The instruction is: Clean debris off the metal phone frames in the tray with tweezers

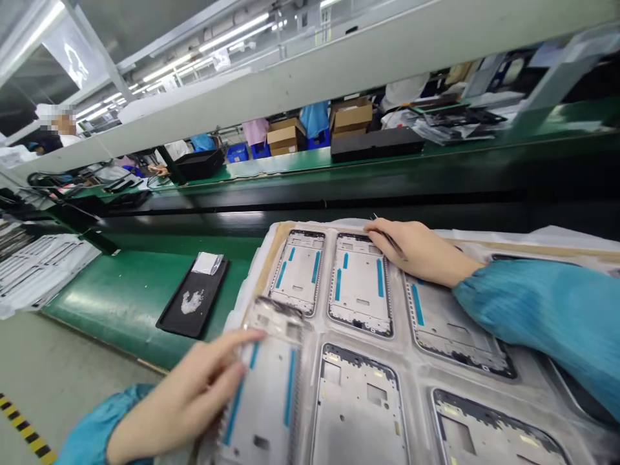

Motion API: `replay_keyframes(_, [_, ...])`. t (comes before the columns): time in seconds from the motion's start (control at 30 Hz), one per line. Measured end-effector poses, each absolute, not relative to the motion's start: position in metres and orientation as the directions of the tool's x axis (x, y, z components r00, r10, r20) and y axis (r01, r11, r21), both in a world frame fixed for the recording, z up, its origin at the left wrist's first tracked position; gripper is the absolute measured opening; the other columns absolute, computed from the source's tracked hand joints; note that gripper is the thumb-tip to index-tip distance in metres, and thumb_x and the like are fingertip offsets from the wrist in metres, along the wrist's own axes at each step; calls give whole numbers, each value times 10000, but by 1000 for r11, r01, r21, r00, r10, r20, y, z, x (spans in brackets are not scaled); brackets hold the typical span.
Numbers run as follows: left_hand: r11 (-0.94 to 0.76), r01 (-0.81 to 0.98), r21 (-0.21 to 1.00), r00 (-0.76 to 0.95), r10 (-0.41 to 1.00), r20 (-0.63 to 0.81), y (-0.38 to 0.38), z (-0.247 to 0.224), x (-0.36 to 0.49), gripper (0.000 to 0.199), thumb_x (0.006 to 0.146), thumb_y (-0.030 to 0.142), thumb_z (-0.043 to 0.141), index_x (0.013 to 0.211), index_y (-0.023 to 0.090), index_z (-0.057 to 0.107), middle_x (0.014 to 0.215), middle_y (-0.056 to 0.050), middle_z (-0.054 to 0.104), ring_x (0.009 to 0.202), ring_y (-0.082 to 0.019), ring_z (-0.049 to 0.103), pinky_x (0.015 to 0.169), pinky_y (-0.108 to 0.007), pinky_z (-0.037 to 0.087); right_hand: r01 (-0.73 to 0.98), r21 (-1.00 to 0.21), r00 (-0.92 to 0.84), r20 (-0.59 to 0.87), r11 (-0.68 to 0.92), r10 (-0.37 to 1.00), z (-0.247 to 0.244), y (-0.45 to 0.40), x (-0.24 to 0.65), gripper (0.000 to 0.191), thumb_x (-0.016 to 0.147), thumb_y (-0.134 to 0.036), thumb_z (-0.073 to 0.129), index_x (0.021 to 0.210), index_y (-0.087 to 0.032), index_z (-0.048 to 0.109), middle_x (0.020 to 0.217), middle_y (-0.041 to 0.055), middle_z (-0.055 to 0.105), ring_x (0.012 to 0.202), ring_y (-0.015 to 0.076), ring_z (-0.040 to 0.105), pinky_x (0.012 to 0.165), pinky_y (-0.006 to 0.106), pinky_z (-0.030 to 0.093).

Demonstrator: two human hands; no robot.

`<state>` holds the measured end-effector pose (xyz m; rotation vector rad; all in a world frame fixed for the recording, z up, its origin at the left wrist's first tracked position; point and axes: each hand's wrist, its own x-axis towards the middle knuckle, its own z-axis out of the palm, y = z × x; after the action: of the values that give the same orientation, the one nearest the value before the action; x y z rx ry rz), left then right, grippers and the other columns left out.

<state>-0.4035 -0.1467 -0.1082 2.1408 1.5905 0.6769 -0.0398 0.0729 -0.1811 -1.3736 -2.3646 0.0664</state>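
Note:
My left hand [188,387] grips the left edge of a metal phone frame [264,394] with blue strips. That frame is blurred and tilted over the near-left part of the tray. My right hand [421,248] is closed around thin tweezers [398,248], mostly hidden by the fingers. It rests at the upper right corner of a second phone frame [361,278]. Another blue-stripped frame [298,271] lies to its left, and one [450,323] sits partly under my right wrist. Nearer me, a frame without blue strips [361,407] lies in its pocket of the clear plastic tray [416,374].
To the left, a black tray [194,297] on the green bench holds small clear bits and a white packet. White tray stacks [39,271] stand far left. A dark conveyor channel [232,210] runs behind, with a black box [378,143] and cartons [285,135] beyond it.

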Motion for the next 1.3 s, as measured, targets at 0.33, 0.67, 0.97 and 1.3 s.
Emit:
replay_keyframes(0.33, [-583,775,246,597,802,18,-162,-107,-392,606,1069,599,233,1606,319,238,619,3,635,500,-228,606,490,-296,465,763,-394,-392,349,512,852,-194,80,-33,291,895,-514,385,1012,-341,589,953,103,770,812,352,731,761,498,559])
replay_keyframes(0.67, [-48,917,396,-116,917,382,-117,-163,-487,518,984,461,288,1106,205,722,667,23,655,554,-102,597,545,-200,460,806,-403,-361,245,434,900,-180,76,-41,322,834,-462,391,1009,-271,581,976,135,768,843,339,733,808,473,555])
replay_keyframes(0.97, [11,907,421,-146,946,289,-101,-238,-503,388,1014,365,413,809,211,704,784,25,684,799,-171,702,750,-240,556,817,-395,-361,219,420,907,-174,73,-46,349,817,-446,379,1017,-241,579,1000,160,767,864,337,737,826,461,557])
replay_keyframes(1.3, [279,819,501,-355,933,60,-81,-276,-512,188,989,315,622,886,177,697,991,-84,684,988,-281,673,877,-438,535,832,-363,-361,220,419,906,-176,73,-42,423,813,-500,337,1030,-243,593,1000,119,778,869,332,747,837,474,580])
